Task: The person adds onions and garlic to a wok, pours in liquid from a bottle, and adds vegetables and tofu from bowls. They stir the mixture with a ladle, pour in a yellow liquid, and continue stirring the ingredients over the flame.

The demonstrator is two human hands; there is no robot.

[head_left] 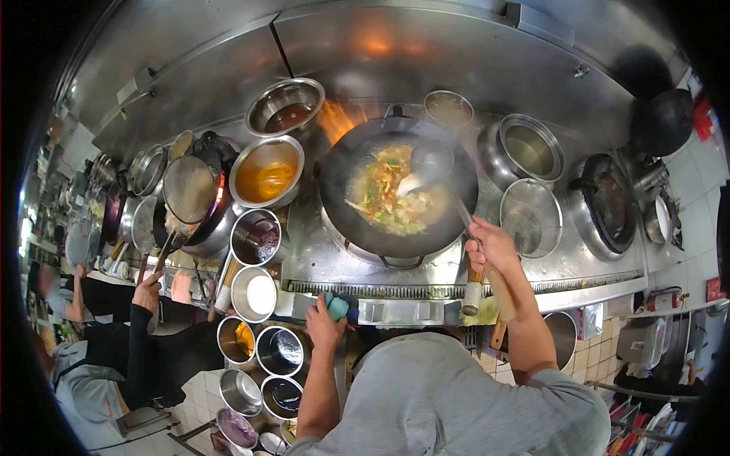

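A large black wok (399, 182) sits on the burner, filled with a brothy mix of vegetables and noodles (384, 194), with flames behind it. My right hand (493, 245) grips the wooden handle of a long metal ladle (427, 169) whose bowl rests in the food. My left hand (325, 319) is closed on a teal-green knob (337, 307) at the front edge of the stove.
Steel bowls of sauces and oil (266, 171) stand left of the wok. A pot (528, 148) and wire strainer (531, 216) lie to the right, then another wok (608, 205). Seasoning tubs (258, 349) sit below left. Another person's arm (141, 334) reaches toward a skimmer (188, 190).
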